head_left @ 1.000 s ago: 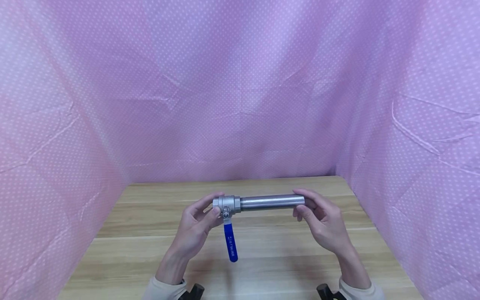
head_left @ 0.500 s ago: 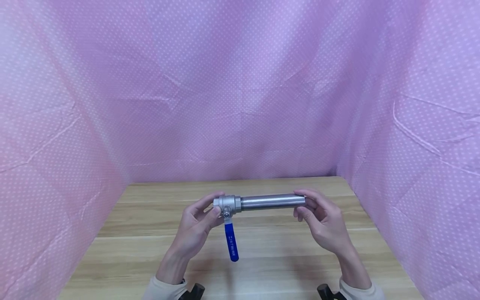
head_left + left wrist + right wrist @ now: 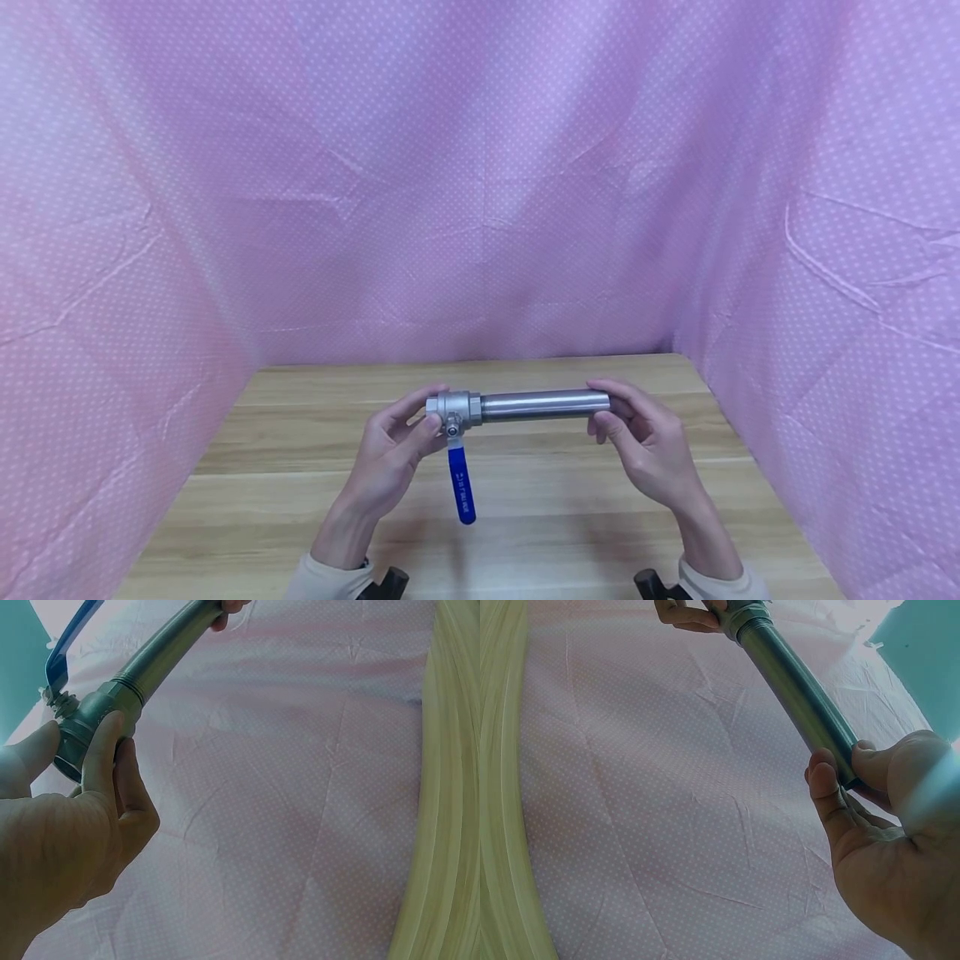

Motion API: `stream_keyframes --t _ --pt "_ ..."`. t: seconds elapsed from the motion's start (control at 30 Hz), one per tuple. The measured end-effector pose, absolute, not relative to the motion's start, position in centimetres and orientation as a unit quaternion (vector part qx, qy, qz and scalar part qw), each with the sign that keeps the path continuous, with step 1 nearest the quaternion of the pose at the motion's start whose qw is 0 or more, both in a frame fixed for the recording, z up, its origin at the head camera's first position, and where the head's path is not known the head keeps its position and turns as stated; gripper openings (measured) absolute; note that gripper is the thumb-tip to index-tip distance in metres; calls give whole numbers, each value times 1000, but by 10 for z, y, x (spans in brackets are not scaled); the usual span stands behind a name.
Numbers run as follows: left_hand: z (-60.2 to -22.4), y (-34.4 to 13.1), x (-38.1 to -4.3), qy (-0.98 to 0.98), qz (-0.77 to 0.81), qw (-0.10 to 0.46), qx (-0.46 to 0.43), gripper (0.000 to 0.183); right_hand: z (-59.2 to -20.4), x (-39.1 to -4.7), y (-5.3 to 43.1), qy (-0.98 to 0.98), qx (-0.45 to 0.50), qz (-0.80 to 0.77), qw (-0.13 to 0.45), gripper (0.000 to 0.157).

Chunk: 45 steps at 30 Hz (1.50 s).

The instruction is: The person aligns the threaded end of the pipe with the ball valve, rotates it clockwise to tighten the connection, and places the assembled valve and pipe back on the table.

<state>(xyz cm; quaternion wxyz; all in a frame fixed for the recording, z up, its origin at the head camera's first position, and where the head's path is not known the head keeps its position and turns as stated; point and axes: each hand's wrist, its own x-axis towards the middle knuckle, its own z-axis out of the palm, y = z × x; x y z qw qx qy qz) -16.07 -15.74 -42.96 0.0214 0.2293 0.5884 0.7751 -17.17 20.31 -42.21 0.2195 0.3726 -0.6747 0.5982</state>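
A steel ball valve (image 3: pixel 454 406) with a blue lever handle (image 3: pixel 462 485) is joined to a straight metal pipe (image 3: pixel 543 405), some thread showing at the joint. Together they lie level above the table. My left hand (image 3: pixel 390 454) pinches the valve body at its free end, thumb in front and fingers behind. At the other end my right hand (image 3: pixel 654 446) pinches the pipe between thumb and fingers. The lever points down toward me. In the left wrist view the valve's open end (image 3: pixel 69 766) faces my palm; the right wrist view shows the pipe (image 3: pixel 799 694) running away from my fingers.
A light wood-grain table (image 3: pixel 525 517) lies under both hands. Pink dotted cloth (image 3: pixel 480 208) hangs behind it and on both sides. Dark mounts (image 3: pixel 386 583) show near the cuffs at the bottom.
Hardly anything differs. The pipe and valve shift by a sliver to the right and back, with both hands keeping their hold.
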Motion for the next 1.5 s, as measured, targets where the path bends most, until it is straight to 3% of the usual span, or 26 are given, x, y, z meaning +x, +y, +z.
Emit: stream_keyframes --t 0.4,0.67,1.3,1.5 --pt "-429 -157 -161 586 776 23 233 43 -422 -171 204 -675 372 599 216 46" --pt "-428 -156 -160 581 780 28 230 44 -420 -171 205 -656 386 616 204 55" --pt "-428 -155 -159 584 780 31 222 43 -418 -169 203 -693 357 586 221 51" --pt "-429 -154 -160 586 779 29 223 43 -418 -170 202 -653 391 612 214 56"
